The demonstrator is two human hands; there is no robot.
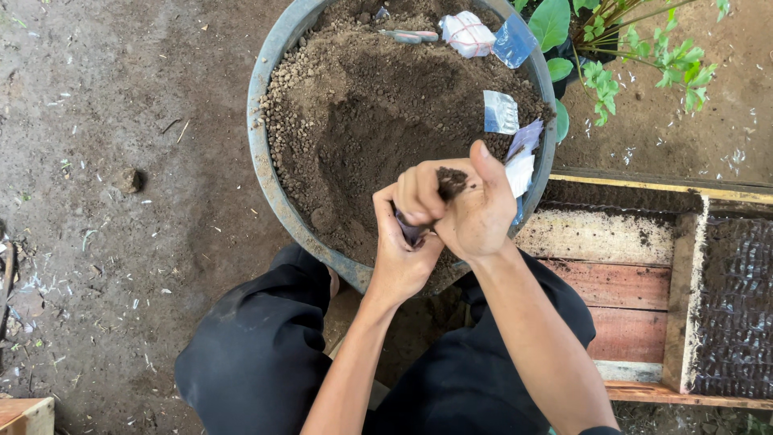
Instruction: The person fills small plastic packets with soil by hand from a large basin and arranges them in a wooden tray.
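Note:
A large round grey basin (259,153) holds a heap of dark brown soil (370,121). Both hands meet over its near rim. My left hand (396,254) is closed around a small dark plastic bag (411,234), mostly hidden by the fingers. My right hand (467,201) is cupped with a clump of soil (451,181) in its fingers, pressed right above the bag. Several small clear plastic bags (501,111) lie on the soil at the basin's right side.
A wooden frame (620,242) with planks stands at the right, with rows of filled dark bags (737,306) in it. A green leafy plant (636,48) is at the top right. My knees in black trousers (258,354) flank the basin. Bare dirt ground (105,161) lies left.

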